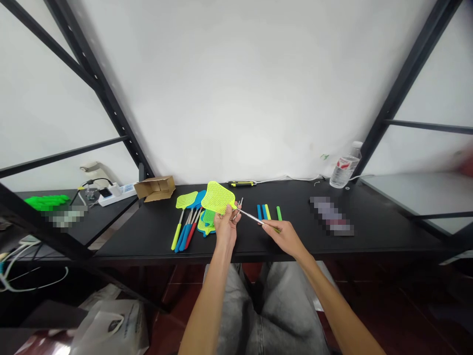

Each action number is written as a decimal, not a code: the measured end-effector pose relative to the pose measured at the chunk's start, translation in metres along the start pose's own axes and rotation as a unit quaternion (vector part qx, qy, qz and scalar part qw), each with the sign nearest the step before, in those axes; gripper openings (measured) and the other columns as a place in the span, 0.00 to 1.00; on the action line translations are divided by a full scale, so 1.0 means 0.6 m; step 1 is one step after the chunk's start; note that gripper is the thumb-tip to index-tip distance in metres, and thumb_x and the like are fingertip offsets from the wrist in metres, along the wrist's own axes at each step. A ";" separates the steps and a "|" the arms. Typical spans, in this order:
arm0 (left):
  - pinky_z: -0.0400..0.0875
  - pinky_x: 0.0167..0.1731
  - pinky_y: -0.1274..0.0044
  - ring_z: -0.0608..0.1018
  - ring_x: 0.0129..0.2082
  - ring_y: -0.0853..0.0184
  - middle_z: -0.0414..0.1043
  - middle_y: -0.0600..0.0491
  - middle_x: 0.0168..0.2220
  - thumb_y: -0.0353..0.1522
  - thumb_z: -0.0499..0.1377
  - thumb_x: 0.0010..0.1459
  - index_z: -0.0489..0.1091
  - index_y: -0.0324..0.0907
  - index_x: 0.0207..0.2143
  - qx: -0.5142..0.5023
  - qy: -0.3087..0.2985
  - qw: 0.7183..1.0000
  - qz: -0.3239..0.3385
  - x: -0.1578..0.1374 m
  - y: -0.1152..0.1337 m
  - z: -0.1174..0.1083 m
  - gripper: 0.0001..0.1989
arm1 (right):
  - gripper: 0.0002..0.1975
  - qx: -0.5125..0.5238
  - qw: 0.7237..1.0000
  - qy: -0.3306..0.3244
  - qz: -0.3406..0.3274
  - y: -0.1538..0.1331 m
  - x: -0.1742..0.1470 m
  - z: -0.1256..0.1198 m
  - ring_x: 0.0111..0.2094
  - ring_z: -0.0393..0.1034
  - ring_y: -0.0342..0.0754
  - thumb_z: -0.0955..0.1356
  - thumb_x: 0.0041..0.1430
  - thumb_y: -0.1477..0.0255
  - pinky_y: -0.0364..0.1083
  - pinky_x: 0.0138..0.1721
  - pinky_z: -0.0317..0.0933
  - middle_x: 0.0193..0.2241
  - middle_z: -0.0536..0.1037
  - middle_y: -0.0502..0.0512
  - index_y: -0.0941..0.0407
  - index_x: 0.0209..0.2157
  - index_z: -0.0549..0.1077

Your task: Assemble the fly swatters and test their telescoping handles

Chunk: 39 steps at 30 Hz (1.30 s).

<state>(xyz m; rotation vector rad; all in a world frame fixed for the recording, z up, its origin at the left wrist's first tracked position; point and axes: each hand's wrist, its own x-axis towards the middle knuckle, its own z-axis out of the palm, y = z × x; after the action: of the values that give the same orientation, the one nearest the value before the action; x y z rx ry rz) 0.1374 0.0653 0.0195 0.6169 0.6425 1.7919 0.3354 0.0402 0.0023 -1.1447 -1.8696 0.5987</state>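
Note:
A yellow fly swatter (218, 197) is held above the black desk, its perforated head toward the wall. My left hand (226, 227) is closed around the neck just under the head. The swatter's silver rod (251, 216) slants down right into my right hand (285, 237), which is closed on the handle end; a bit of yellow-green shows at its fingers. Loose green and yellow swatter heads (209, 217) lie partly hidden behind my left hand. Several swatters with blue, red and yellow handles (184, 236) lie to the left. Beyond my right hand are loose blue, yellow and green handles (267, 212).
An open cardboard box (155, 189) stands at the desk's back left, near a white power strip (117, 194). A yellow-black tool (242, 183) lies by the wall. At right are a water bottle (345, 166) and a blurred-out object (330, 216). Black metal posts flank the desk.

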 end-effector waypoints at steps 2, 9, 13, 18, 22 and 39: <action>0.75 0.28 0.83 0.83 0.37 0.65 0.79 0.46 0.42 0.37 0.69 0.50 0.73 0.39 0.42 0.026 -0.008 1.000 0.005 -0.001 -0.002 0.000 0.19 | 0.18 0.002 1.000 0.006 -0.005 0.002 0.000 0.000 0.34 0.76 0.54 0.65 0.63 0.59 0.47 0.35 0.67 0.34 0.83 0.52 0.51 0.44 0.81; 0.73 0.26 0.82 0.81 0.34 0.67 0.79 0.46 0.40 0.39 0.70 0.48 0.72 0.38 0.42 0.068 -0.041 0.997 0.017 -0.006 -0.012 0.004 0.21 | 0.19 0.025 1.000 -0.002 0.002 0.009 0.001 0.001 0.34 0.76 0.53 0.64 0.64 0.58 0.48 0.36 0.67 0.39 0.83 0.53 0.52 0.46 0.81; 0.66 0.19 0.84 0.74 0.24 0.76 0.79 0.47 0.38 0.38 0.71 0.47 0.72 0.38 0.37 0.072 -0.067 0.995 0.029 -0.011 -0.016 0.010 0.19 | 0.20 0.035 0.999 -0.004 0.006 0.008 0.002 -0.001 0.35 0.76 0.54 0.64 0.64 0.58 0.48 0.36 0.67 0.42 0.82 0.54 0.53 0.47 0.80; 0.58 0.16 0.84 0.61 0.17 0.81 0.78 0.49 0.34 0.39 0.71 0.46 0.70 0.37 0.30 0.089 -0.078 0.992 0.031 -0.016 -0.015 0.016 0.17 | 0.19 0.042 0.999 -0.004 0.001 0.009 0.004 -0.002 0.38 0.77 0.55 0.64 0.64 0.58 0.49 0.39 0.67 0.42 0.82 0.54 0.52 0.45 0.81; 0.55 0.14 0.84 0.59 0.16 0.81 0.75 0.52 0.26 0.40 0.71 0.45 0.70 0.37 0.28 0.110 -0.075 0.990 0.036 -0.021 -0.017 0.023 0.18 | 0.18 0.051 0.999 0.001 0.001 0.014 0.005 -0.001 0.39 0.77 0.56 0.64 0.64 0.58 0.49 0.40 0.68 0.42 0.82 0.54 0.52 0.45 0.81; 0.61 0.17 0.82 0.64 0.18 0.79 0.79 0.46 0.36 0.41 0.68 0.50 0.71 0.37 0.34 0.089 -0.104 0.991 0.000 -0.026 -0.027 0.036 0.17 | 0.22 0.084 0.996 -0.013 0.001 -0.003 0.005 -0.005 0.24 0.66 0.46 0.62 0.64 0.55 0.42 0.26 0.57 0.24 0.76 0.51 0.56 0.44 0.78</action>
<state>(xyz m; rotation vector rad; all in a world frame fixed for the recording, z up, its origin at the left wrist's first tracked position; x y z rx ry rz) 0.1673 0.0576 0.0224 0.9111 0.6623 1.6534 0.3364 0.0421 0.0069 -1.0340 -1.8041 0.7602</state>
